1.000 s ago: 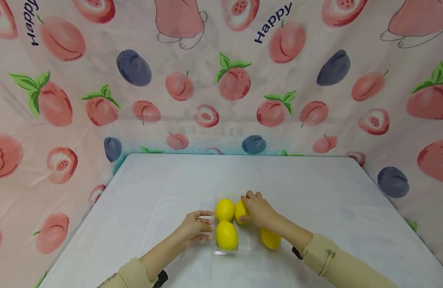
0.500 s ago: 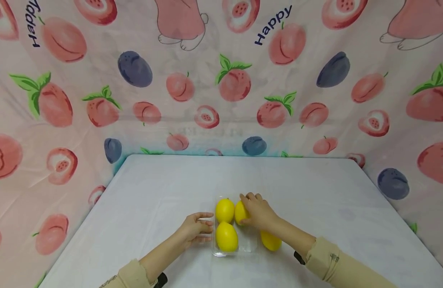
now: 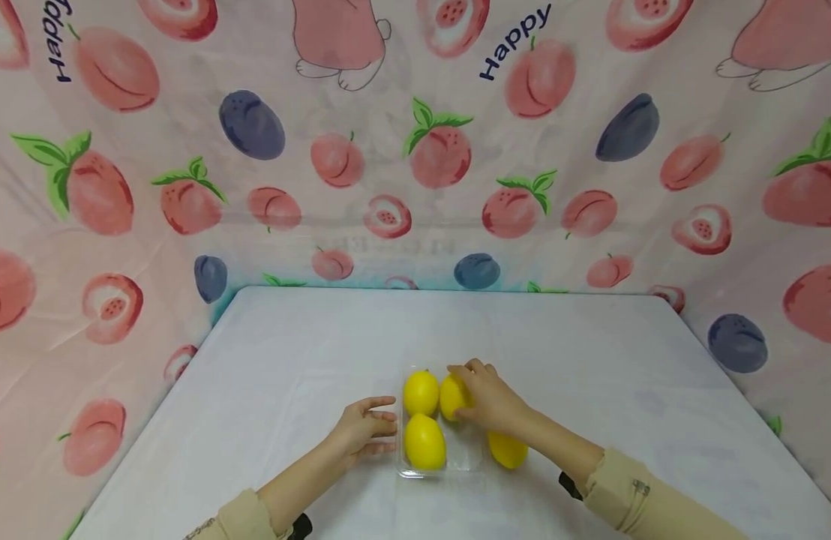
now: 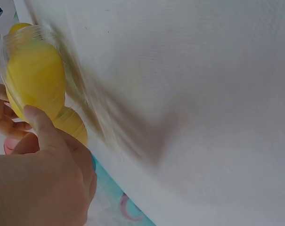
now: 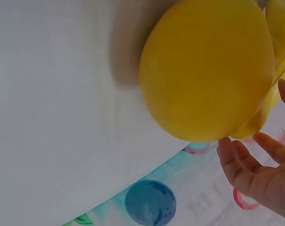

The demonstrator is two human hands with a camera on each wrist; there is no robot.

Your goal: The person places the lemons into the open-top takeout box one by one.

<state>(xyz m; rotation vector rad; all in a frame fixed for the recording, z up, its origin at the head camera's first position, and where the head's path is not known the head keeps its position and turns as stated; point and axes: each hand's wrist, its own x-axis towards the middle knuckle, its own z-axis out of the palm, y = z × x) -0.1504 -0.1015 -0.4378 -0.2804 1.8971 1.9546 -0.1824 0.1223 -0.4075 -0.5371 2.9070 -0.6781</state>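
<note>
Lemon (image 3: 452, 397) in clear tray (image 3: 471, 450), far-right slot: right hand (image 3: 491, 401) curled over it. Left hand (image 3: 363, 430) relaxed, fingers touching tray's left wall.

Both forearms reach forward from beige sleeves, converging toward the middle. The left hand (image 3: 364, 427) lies low with its palm turned inward, fingers (image 3: 383, 416) extended and slightly spread, thumb on top. The right hand (image 3: 490, 399) is farther forward, palm down, its fingers gently curved and pointing left. A dark band shows at each wrist beneath the cuff.
</note>
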